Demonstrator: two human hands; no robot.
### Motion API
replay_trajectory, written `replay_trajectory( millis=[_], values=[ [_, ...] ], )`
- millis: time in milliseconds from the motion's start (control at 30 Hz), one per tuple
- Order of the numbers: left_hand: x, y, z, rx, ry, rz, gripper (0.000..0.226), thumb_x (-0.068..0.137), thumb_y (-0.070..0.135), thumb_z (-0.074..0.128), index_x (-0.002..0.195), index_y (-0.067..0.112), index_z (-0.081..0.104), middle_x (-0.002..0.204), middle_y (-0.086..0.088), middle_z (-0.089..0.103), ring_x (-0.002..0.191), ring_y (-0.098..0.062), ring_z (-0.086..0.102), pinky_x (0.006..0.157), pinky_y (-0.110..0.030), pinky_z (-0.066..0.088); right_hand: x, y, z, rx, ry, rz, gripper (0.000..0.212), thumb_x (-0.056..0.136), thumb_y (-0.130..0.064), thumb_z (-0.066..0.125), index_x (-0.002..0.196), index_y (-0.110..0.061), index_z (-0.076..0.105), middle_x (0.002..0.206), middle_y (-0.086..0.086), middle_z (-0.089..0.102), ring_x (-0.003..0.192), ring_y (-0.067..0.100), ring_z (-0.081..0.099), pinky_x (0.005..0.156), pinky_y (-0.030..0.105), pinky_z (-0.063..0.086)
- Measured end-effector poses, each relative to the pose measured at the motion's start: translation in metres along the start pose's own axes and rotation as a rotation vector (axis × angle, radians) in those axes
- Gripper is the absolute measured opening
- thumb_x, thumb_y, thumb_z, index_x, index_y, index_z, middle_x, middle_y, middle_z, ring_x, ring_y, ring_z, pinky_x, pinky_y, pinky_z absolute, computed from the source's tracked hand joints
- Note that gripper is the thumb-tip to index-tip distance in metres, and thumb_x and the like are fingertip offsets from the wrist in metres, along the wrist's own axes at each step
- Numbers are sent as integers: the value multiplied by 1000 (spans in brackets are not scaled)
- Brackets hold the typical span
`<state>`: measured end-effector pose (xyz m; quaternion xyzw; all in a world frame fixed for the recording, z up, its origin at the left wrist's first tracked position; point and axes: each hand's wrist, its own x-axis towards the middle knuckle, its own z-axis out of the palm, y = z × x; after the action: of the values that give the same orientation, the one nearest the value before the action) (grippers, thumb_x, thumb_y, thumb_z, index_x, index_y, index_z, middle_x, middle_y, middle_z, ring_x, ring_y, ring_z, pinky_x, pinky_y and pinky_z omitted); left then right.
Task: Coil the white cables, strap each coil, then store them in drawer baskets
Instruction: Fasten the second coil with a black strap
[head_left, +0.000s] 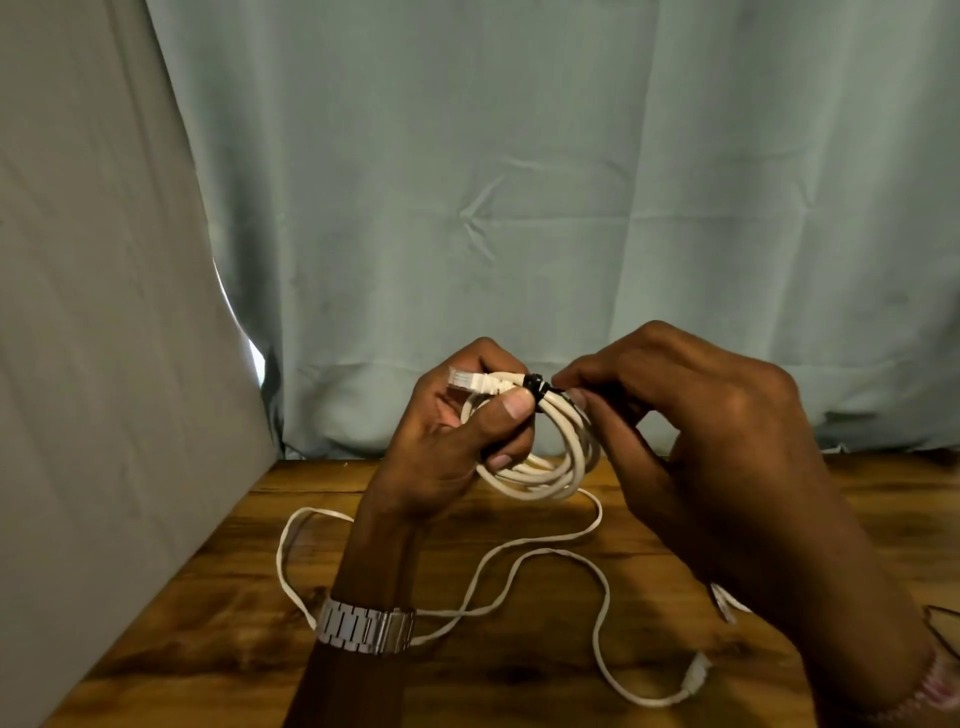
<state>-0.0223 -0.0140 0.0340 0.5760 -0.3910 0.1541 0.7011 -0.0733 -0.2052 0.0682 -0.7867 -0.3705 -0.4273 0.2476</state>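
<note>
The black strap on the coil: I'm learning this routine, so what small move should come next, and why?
Probably pull the black strap snug and press its end closed. The right hand pinches it at the top of the coil, which the left hand holds above the table; a loose cable waits there.

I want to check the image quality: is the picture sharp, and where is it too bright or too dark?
Head view: dim, warm light; the coil and black strap are fairly sharp; the right hand is dark, details lost; bright glare at the curtain gap; wide-angle bending at the edges.
</note>
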Motion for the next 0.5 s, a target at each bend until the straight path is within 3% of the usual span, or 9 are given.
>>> replay_trajectory(
  millis=[233, 367, 500],
  values=[
    [1, 3, 2, 98, -3, 8, 6, 90, 18, 61, 85, 16, 59, 59, -24, 35, 45, -21, 39, 47, -31, 32, 0, -4, -5, 52, -6, 96, 24, 87, -24, 68, 110, -23, 71, 87, -15, 72, 75, -4, 65, 63, 2, 46],
    [1, 1, 5, 108, -23, 12, 13, 90, 16, 59, 85, 5, 53, 60, -25, 35, 46, -21, 39, 48, -31, 34, 0, -3, -9, 68, -17, 148, 18, 89, -31, 62, 99, -26, 76, 84, -15, 73, 73, -3, 66, 66, 9, 53],
    [1, 2, 8, 109, -24, 17, 14, 91, 16, 58, 84, 6, 52, 60, -25, 35, 45, -27, 36, 48, -35, 33, 0, -2, -12, 135, -31, 226, 16, 88, -35, 62, 95, -31, 76, 83, -20, 71, 76, -4, 66, 65, 10, 53]
  ],
)
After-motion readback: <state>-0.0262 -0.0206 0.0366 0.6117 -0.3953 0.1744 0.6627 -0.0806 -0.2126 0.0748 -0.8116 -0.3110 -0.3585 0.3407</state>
